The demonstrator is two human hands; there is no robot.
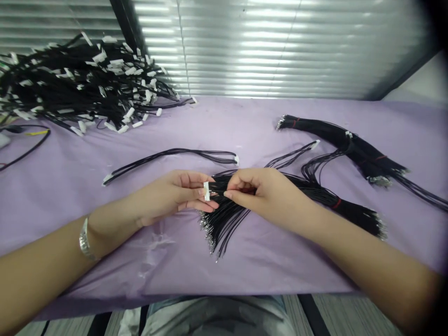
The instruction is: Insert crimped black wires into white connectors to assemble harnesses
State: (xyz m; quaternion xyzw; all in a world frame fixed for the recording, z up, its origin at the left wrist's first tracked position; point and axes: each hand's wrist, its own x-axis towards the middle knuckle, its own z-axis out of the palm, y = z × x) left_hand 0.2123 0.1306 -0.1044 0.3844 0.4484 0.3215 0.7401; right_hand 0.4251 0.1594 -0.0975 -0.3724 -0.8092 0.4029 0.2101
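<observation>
Between the thumb and fingers of my left hand (pixel 189 191) is a small white connector housing (pixel 206 191). My right hand (pixel 257 189) pinches a thin black wire (pixel 219 192) just right of the housing, its metal end pointing at the housing. Under both hands lies a fanned bundle of black wires (pixel 229 224) with bare metal terminals at the left end. A red tie (pixel 336 203) wraps that bundle further right. How far the wire's tip reaches into the housing is too small to tell.
Finished-looking black cables with white connectors form a large pile (pixel 105 84) at the back left. One cable (pixel 171 153) lies behind my left hand. A second tied wire bundle (pixel 336 140) rests at the right on the purple tablecloth (pixel 140 261). Window blinds (pixel 245 51) stand behind.
</observation>
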